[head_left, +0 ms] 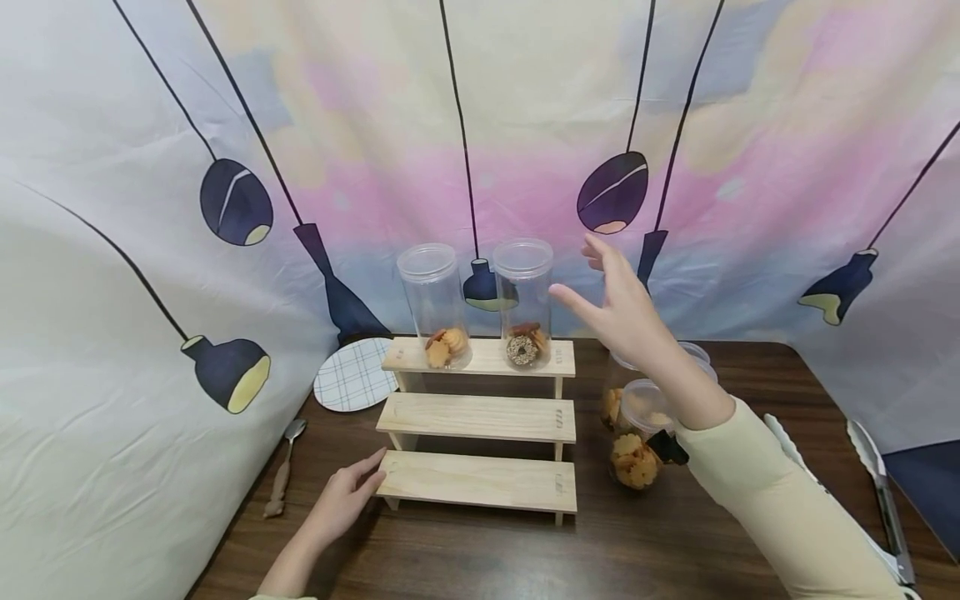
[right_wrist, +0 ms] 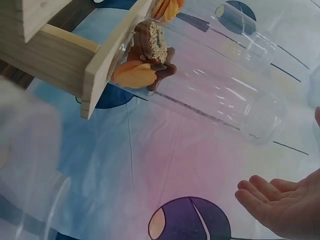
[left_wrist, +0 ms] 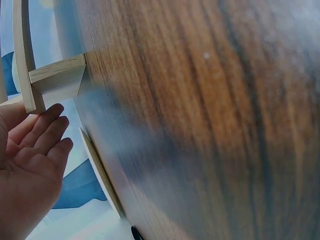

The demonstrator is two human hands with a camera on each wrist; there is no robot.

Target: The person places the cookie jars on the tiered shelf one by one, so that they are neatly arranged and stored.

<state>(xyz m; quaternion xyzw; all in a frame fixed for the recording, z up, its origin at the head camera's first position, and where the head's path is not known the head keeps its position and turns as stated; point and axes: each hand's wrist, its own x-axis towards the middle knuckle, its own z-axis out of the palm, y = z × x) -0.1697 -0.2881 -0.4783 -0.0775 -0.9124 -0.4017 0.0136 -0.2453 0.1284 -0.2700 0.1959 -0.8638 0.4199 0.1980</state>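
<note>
A three-step wooden display stand (head_left: 480, 417) is on the dark table, with two clear lidded jars on its top step. The left jar (head_left: 437, 308) and the right jar (head_left: 525, 300) each have a few cookies at the bottom, a seed-coated ring (right_wrist: 158, 42) among those in the right one. At the left end of the lowest step, my left hand (head_left: 341, 500) holds the board's corner between thumb and fingers, as the left wrist view shows. My right hand (head_left: 626, 312) is raised just right of the right jar, thumb and fingers spread apart, with nothing in it.
Several more cookie jars (head_left: 636, 458) stand right of the stand, partly hidden beneath my right forearm. Tongs (head_left: 885, 500) lie at the far right. A spoon (head_left: 281, 479) and a checked oval board (head_left: 356, 375) are on the left. A lamp-patterned cloth (head_left: 360, 108) hangs behind.
</note>
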